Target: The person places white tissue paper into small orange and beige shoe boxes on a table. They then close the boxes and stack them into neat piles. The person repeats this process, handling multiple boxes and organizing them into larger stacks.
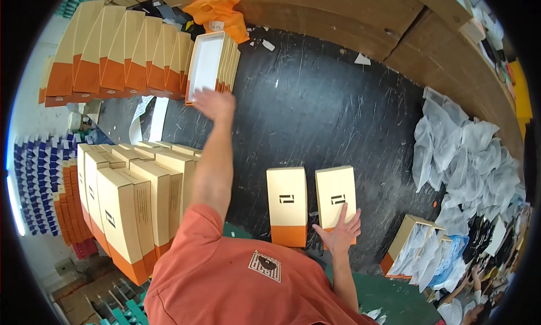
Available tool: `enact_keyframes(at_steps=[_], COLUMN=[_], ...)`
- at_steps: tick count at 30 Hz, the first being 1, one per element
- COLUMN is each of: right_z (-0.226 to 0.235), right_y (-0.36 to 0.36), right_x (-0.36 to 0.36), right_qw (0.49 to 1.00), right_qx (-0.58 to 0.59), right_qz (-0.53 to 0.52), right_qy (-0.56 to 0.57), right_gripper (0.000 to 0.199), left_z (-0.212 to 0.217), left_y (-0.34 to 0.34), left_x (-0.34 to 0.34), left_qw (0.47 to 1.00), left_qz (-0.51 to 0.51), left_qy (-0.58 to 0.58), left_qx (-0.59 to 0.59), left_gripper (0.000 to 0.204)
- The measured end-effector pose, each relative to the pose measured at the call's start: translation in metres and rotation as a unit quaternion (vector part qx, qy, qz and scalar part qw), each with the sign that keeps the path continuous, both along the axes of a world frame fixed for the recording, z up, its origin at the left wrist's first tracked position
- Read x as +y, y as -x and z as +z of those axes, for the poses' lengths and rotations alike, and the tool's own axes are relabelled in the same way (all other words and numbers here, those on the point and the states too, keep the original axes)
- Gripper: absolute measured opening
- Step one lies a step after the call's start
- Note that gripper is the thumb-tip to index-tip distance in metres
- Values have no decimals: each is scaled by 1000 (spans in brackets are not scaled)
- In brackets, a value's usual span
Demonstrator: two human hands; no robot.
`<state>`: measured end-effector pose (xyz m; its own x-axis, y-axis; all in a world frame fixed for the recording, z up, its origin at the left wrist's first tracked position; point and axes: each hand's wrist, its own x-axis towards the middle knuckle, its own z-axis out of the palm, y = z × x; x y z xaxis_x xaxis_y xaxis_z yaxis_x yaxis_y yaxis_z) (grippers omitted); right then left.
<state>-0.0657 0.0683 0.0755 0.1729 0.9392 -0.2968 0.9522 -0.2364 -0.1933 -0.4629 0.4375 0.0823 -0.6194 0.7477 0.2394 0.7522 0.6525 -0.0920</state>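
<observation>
My left hand point(214, 104) reaches far left, to the near end of a box part with a white inside point(207, 60). Its fingers are stretched out, slightly blurred, over that end; whether they touch it I cannot tell. My right hand point(340, 232) lies with spread fingers on the near part of a closed cream-and-orange box point(336, 184), gripping nothing. To the left of that box, a second closed cream-and-orange box point(287, 198) lies apart from it on the black tabletop point(315, 105).
Leaning cream-and-orange box parts point(112, 49) stand in a row at the far left. Several upright closed boxes point(118, 212) crowd the near left. Grey wrapping sheets point(456, 144) pile up on the right, above a box filled with wrapping point(414, 249). Large cardboard point(338, 15) borders the far side.
</observation>
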Motion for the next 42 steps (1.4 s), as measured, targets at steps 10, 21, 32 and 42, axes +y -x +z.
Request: enact_keyframes(at_steps=[10,21,32,42], right_z=[35,104,58,20], right_y=[46,-114,-313,-240], right_x=[-23,-160,-349,-362], right_qw=[992,347,668,972], right_qx=[97,853,412,55], right_qz=[-81,-338,-505,-203], right_qy=[19,-195,-359,-104], right_gripper=[96,76,105,112], left_z=[178,161,-39,-46], left_y=[-155,-395,-602,-523], left_x=[-65,-428,-460,-399], left_qw=[918,401,669,750], left_qz=[-218,-699,-368,-524], left_qy=[-65,79,304,4], left_qx=[-325,-587,-570,-404], left_gripper=[52,19,60,53])
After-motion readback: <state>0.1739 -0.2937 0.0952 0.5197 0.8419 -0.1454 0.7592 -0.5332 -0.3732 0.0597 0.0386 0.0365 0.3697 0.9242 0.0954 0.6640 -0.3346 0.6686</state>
